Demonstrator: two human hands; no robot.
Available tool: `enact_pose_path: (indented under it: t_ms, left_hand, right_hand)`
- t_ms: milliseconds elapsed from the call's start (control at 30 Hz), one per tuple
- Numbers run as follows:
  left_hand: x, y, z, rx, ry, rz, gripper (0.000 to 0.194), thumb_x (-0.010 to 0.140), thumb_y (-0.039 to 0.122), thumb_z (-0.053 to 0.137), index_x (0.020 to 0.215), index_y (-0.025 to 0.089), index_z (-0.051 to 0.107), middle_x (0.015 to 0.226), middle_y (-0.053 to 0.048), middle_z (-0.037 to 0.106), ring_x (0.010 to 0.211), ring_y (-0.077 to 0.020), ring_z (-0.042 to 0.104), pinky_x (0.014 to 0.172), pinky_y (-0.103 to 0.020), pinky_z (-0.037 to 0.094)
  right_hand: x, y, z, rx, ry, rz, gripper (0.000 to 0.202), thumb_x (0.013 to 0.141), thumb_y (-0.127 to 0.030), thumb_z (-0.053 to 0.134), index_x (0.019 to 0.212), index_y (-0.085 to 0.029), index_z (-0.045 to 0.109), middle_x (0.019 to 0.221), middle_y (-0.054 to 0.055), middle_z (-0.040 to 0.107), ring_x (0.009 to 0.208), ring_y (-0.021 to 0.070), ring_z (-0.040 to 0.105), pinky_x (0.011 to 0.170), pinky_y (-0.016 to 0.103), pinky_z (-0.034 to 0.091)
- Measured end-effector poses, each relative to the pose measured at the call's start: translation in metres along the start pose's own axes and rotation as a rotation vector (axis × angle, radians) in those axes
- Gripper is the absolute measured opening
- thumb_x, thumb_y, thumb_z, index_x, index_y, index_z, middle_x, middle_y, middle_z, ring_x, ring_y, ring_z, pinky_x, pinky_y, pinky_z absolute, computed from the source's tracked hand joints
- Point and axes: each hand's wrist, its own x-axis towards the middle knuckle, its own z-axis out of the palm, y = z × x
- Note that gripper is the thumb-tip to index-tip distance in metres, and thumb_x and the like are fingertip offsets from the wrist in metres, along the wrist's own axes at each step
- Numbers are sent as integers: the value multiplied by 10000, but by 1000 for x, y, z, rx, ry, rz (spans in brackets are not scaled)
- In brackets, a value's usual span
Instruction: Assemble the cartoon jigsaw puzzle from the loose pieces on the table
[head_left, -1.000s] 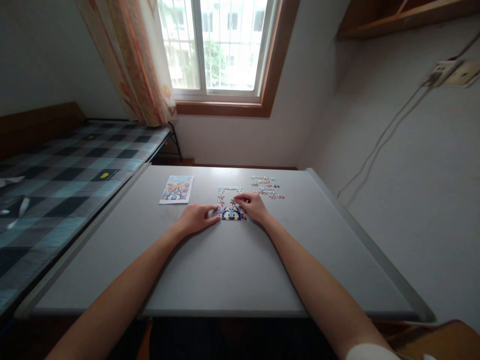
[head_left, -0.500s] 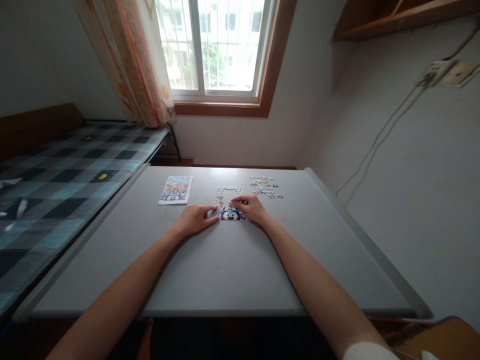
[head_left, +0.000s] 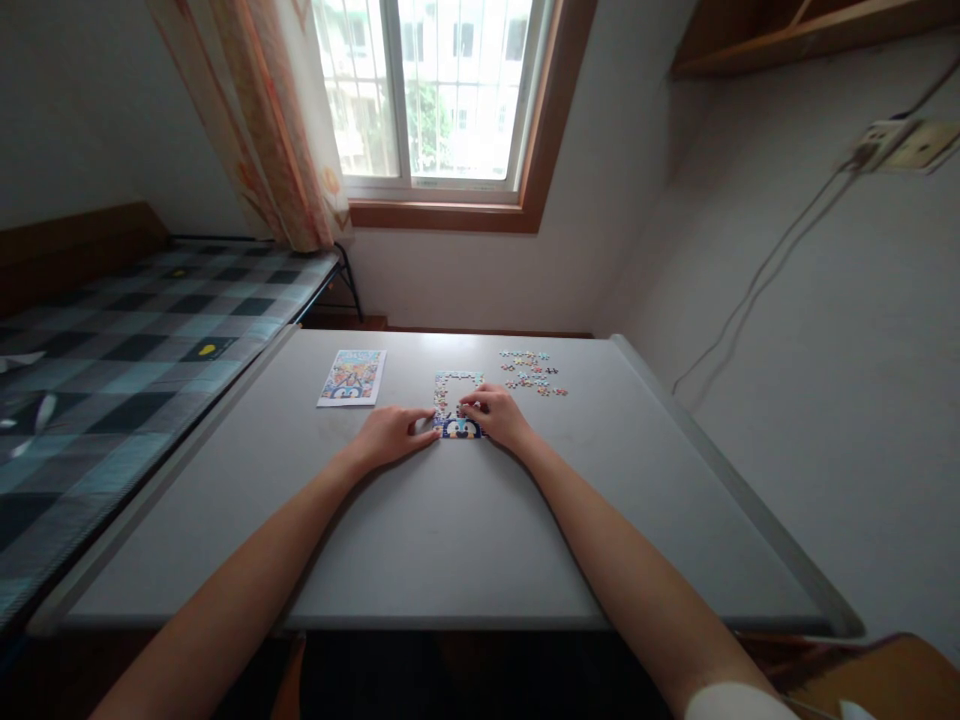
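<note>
A partly assembled jigsaw puzzle lies mid-table, its border and lower rows joined around an open middle. My left hand rests at the puzzle's left edge, thumb and forefinger apart, touching the edge and holding nothing. From the right, my right hand reaches over the puzzle, its thumb and forefinger pinched at the inner area; a small piece seems to be at the fingertips. Loose puzzle pieces are scattered to the upper right. A printed picture card with a penguin lies to the left.
The grey table extends on all sides of the puzzle. A bed with a checked mattress stands at the left. Beyond the table are a window and a curtain. A cable hangs on the right wall.
My right hand has shifted very slightly left over the puzzle, fingers still pinched. My left hand keeps its place at the puzzle's edge.
</note>
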Motion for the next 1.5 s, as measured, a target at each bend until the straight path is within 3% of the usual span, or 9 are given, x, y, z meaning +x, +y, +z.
enact_pose_path:
  t_ms: [267,467,767,967,1200,1500]
  left_hand:
    - [0,0,1,0,17,0,479,817,586,522,1144,275,682,606,8,615,531,-124,509,538,-231,260]
    - [0,-2,2,5,16,5,473,818,583,523,1152,285,675,600,19,603,528,-121,504,538,-233,262]
    - [0,-2,1,-3,14,13,492,823,596,504,1158,276,672,605,15,604,529,-121,500,538,-232,263]
    - [0,-2,1,-6,14,18,491,821,595,505,1162,282,669,611,18,603,528,-117,496,537,-233,266]
    - [0,0,0,0,11,3,495,816,594,509,1154,273,675,607,11,605,539,-124,509,535,-232,271]
    - [0,0,1,9,11,-3,497,823,596,497,1155,272,676,623,5,625,548,-130,523,541,-233,283]
  right_hand:
    - [-1,-2,3,-62,-4,32,105,763,-241,680,835,-209,749,842,51,639,811,166,536,810,315,410]
    - [1,-1,1,41,3,79,122,755,-234,667,845,-193,738,802,34,615,722,136,530,737,285,428]
    - [3,7,-3,216,139,131,250,745,-98,494,815,-175,721,790,21,593,655,102,526,648,238,429]
    - [1,4,-2,170,92,120,243,727,-78,507,738,-183,726,774,13,572,631,92,499,628,232,418]
    - [0,1,-1,136,8,54,293,719,-37,534,728,-221,762,793,25,591,738,120,549,724,257,456]
    - [1,2,1,89,5,28,267,722,-51,566,705,-230,763,798,32,605,765,132,564,762,279,467]
